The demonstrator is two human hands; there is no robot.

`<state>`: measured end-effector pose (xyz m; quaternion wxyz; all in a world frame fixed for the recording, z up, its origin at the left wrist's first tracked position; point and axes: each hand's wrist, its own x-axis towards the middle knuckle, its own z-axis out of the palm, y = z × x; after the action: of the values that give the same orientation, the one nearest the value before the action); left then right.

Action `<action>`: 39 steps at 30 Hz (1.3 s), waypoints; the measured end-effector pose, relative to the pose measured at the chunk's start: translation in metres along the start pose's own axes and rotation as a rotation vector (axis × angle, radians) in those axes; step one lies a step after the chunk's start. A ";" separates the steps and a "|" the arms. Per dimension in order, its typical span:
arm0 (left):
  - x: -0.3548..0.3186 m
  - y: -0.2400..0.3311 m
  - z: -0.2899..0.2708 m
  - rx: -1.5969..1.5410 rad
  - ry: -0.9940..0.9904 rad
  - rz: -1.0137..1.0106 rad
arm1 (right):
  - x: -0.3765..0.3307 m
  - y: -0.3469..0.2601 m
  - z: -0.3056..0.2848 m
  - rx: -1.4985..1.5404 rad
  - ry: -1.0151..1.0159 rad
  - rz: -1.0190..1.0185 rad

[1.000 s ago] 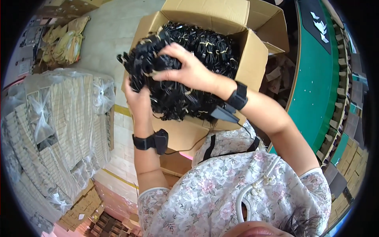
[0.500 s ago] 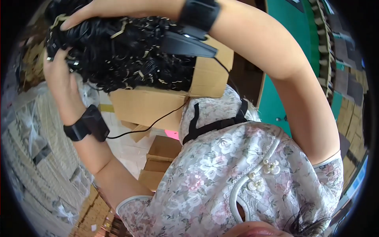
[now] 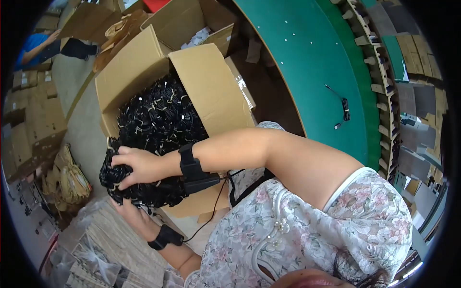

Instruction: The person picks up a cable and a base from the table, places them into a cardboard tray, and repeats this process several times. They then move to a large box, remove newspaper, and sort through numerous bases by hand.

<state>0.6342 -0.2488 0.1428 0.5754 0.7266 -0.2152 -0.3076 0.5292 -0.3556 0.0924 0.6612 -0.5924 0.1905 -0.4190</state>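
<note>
An open cardboard box (image 3: 211,91) is filled with black coiled cables (image 3: 158,108), many bound with pale ties. At its near left edge, a clump of coiled cables (image 3: 115,175) bulges over the side. My right hand (image 3: 139,165) presses on this clump from above, fingers curled round some of the coils. From below, my left hand (image 3: 127,211) supports the same clump, its fingers partly hidden beneath the cables. Both wrists wear black bands with a small box and a thin wire.
A green work table (image 3: 312,57) runs along the right, with one tied cable (image 3: 345,113) and a few white specks on it. Another open carton (image 3: 180,24) stands behind the box. Plastic-wrapped stacks (image 3: 110,249) lie at lower left. A person in blue (image 3: 36,48) is at far left.
My view has shifted, so the full box and more of the green table show. My right hand has come down onto the cables near my left hand; both stay on the cables.
</note>
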 end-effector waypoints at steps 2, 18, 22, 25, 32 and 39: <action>0.000 0.012 0.004 0.040 0.045 0.047 | 0.005 -0.013 -0.004 0.020 0.028 -0.022; 0.021 0.155 0.118 0.106 -0.568 0.631 | 0.014 -0.172 -0.114 -0.315 0.487 -0.579; 0.015 0.114 0.164 -0.115 -0.854 0.760 | -0.029 -0.173 -0.135 -0.462 0.438 -0.664; 0.008 0.094 0.211 -0.308 -0.986 0.660 | -0.073 -0.183 -0.151 -0.364 0.299 -0.622; -0.054 -0.001 0.401 -0.360 -1.263 0.581 | -0.156 -0.135 -0.284 -0.619 0.894 -0.358; -0.050 -0.124 0.479 -0.001 -1.214 0.344 | -0.224 0.012 -0.365 -0.320 1.254 -0.055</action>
<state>0.2603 -0.5216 -0.0385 0.3925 0.3774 -0.6171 -0.5681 0.1310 -0.4091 -0.0562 0.3170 -0.3309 0.5856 -0.6686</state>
